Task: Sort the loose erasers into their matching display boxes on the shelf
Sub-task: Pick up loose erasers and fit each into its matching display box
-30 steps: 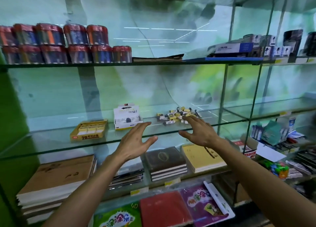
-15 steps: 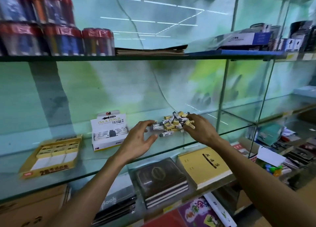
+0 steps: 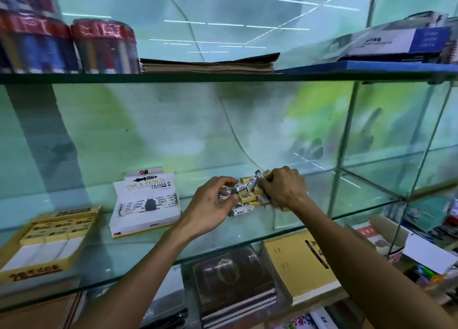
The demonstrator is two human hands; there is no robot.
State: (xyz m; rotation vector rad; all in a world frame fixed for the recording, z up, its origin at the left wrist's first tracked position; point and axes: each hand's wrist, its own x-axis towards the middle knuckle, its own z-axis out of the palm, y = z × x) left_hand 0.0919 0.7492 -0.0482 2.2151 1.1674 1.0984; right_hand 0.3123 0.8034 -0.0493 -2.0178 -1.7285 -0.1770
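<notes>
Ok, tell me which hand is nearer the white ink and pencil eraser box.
Left. The left hand is just right of the white eraser box, at the near side of the eraser pile. The right hand is on the pile's far side.

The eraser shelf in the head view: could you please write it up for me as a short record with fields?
surface: glass shelf
loose erasers: mixed pile, yellow and white-grey, between both hands
left hand: fingers curled on a white-grey eraser at the pile's left edge
right hand: fingers curled into the pile's right side; what it holds is hidden
white box: upright "INK & PENCIL ERASER" display, left of the pile
yellow box: farthest left, partly filled with yellow erasers
</notes>
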